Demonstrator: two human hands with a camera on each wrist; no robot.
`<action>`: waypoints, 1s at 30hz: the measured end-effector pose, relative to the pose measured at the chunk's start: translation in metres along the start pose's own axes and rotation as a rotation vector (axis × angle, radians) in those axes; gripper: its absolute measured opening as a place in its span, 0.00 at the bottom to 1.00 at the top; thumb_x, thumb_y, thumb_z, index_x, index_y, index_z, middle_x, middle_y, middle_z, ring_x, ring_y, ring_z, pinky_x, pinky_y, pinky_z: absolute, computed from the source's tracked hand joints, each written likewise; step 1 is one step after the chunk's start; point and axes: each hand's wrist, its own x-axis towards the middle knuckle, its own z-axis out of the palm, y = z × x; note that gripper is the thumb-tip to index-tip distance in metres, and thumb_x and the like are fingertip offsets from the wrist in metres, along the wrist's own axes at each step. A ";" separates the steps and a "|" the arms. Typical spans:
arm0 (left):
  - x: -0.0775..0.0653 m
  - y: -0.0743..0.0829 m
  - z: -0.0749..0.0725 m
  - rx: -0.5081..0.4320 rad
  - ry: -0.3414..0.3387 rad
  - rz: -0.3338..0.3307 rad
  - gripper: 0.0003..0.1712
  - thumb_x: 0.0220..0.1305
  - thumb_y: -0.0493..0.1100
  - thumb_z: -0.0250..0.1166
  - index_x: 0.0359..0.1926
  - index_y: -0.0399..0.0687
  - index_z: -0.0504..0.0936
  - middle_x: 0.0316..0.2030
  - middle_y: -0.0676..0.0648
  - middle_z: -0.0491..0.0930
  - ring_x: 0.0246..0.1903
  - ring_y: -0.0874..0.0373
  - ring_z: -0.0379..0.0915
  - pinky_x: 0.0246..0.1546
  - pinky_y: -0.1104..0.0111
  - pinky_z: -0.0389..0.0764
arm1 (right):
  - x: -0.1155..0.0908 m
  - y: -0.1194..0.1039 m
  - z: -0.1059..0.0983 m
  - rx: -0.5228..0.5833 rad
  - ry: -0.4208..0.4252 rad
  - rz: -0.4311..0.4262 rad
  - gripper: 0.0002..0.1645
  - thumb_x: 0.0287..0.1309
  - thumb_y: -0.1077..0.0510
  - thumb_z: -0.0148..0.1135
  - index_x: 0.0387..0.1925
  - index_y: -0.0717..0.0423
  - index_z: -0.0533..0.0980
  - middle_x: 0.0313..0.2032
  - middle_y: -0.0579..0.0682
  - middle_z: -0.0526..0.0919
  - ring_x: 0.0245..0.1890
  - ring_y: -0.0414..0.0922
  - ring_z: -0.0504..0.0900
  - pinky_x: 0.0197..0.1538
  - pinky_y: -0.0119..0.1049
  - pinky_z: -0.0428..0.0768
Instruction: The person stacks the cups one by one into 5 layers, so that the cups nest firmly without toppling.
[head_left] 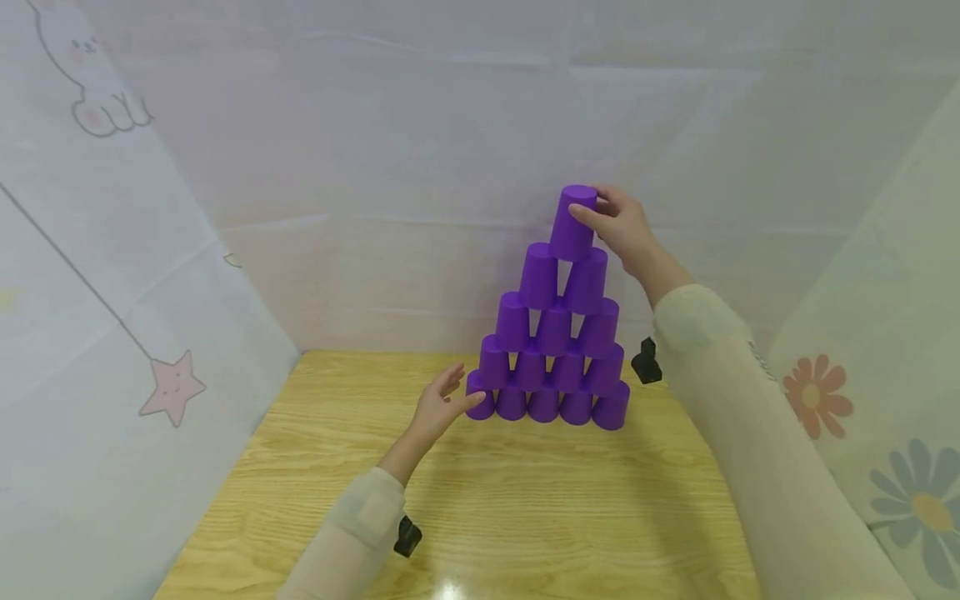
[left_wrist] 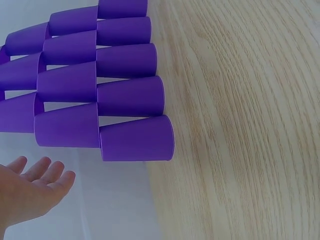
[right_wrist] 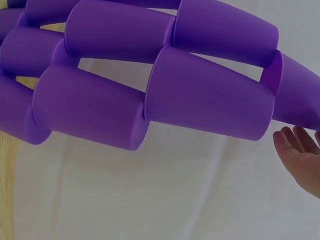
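Note:
Purple upside-down cups stand stacked as a pyramid, narrowing from a wide bottom row to a single top cup. At the peak, my right hand grips the top cup from its right side, thumb across the front and fingers behind. That cup's open rim sits over two cups below; part of its inside shows in the right wrist view. My left hand, fingers spread, is beside the bottom-left cup, its thumb overlapping that cup in the head view. In the left wrist view, the left fingers are apart from the cups.
The pyramid stands on a wood-grain table, close to a pale cloth backdrop. Printed side cloths rise at left and right. A small black device shows by the left wrist, another black device by the right.

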 end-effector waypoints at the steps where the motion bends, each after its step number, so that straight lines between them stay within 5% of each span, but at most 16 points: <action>1: 0.000 0.000 0.000 0.002 -0.001 -0.002 0.38 0.51 0.42 0.64 0.60 0.37 0.58 0.57 0.37 0.60 0.56 0.41 0.54 0.53 0.51 0.58 | -0.002 0.001 -0.001 -0.017 -0.013 -0.004 0.38 0.49 0.44 0.58 0.60 0.52 0.59 0.57 0.54 0.64 0.56 0.46 0.62 0.56 0.43 0.60; 16: 0.007 -0.035 -0.002 0.083 0.031 0.019 0.43 0.46 0.54 0.66 0.61 0.46 0.59 0.57 0.44 0.62 0.56 0.45 0.55 0.50 0.49 0.60 | -0.028 0.016 -0.030 -0.155 -0.085 -0.035 0.44 0.52 0.41 0.53 0.65 0.52 0.47 0.62 0.57 0.54 0.60 0.50 0.52 0.59 0.48 0.53; 24: 0.004 -0.040 -0.006 0.244 0.058 0.010 0.41 0.51 0.60 0.59 0.62 0.49 0.57 0.59 0.44 0.59 0.57 0.48 0.54 0.52 0.51 0.59 | -0.054 0.032 -0.038 -0.209 -0.058 -0.089 0.42 0.56 0.40 0.46 0.65 0.55 0.45 0.63 0.55 0.48 0.62 0.52 0.47 0.59 0.50 0.50; 30: -0.001 -0.039 -0.009 0.426 0.090 0.040 0.41 0.56 0.59 0.54 0.63 0.40 0.54 0.59 0.38 0.56 0.57 0.44 0.52 0.55 0.53 0.55 | -0.080 0.063 -0.033 -0.336 0.050 -0.176 0.39 0.58 0.43 0.44 0.65 0.56 0.46 0.64 0.55 0.47 0.62 0.51 0.45 0.59 0.52 0.46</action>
